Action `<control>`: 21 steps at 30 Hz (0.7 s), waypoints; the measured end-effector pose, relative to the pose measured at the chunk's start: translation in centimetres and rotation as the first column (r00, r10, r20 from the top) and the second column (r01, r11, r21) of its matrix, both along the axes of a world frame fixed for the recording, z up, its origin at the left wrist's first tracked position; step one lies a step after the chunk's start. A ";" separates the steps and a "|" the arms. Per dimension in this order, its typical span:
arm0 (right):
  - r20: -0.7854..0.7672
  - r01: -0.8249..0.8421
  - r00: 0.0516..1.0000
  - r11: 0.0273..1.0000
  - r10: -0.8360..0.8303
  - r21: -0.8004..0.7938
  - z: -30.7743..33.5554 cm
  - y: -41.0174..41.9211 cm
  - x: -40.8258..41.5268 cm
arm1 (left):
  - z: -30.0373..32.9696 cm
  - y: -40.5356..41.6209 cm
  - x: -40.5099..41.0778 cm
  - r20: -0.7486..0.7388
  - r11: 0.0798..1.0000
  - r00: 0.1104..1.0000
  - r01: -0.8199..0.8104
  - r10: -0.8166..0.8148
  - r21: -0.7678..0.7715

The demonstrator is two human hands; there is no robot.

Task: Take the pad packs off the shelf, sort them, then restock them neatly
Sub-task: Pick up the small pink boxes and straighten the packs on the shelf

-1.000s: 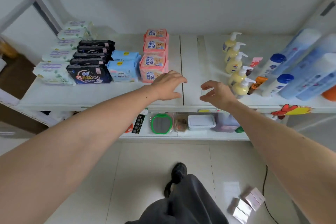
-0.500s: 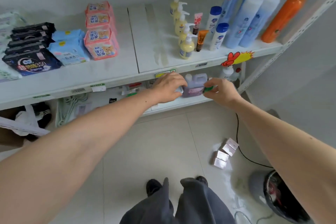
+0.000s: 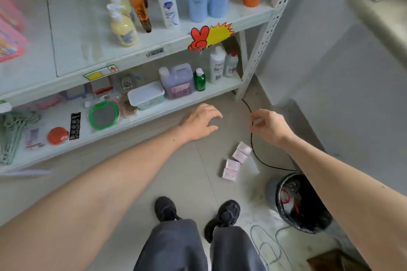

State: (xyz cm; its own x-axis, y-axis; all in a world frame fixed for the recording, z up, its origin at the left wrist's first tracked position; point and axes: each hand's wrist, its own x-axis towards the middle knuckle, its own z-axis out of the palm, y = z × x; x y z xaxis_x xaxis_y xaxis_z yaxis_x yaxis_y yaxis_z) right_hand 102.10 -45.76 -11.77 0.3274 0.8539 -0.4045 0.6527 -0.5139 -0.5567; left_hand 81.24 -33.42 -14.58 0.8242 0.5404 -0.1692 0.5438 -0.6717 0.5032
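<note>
Pink pad packs (image 3: 236, 161) on floor, below both empty hands (image 3: 201, 122)

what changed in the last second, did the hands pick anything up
No. Both hands dropped from the upper white shelf towards the floor; the left hand and right hand now hover empty above the small pink boxes. The view swung right and down. Shelf goods stayed put.

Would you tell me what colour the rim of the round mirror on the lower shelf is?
Bright green, seen in the head view: round mirror, lower shelf.
</note>
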 end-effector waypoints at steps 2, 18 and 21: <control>-0.014 0.042 0.999 0.999 -0.042 -0.035 -3.6 -1.2 1.5 | -3.5 -0.6 1.9 -0.044 0.998 0.998 0.043 -0.045 -0.045; -0.045 0.328 0.936 0.912 -0.349 -0.245 -41.5 -5.5 7.4 | -38.6 -0.5 11.9 -0.201 0.964 0.979 -0.033 -0.021 -0.263; -0.042 0.385 0.910 0.880 -0.412 -0.280 -48.6 -5.8 7.9 | -45.5 -0.8 13.4 -0.193 0.950 0.981 -0.048 -0.013 -0.310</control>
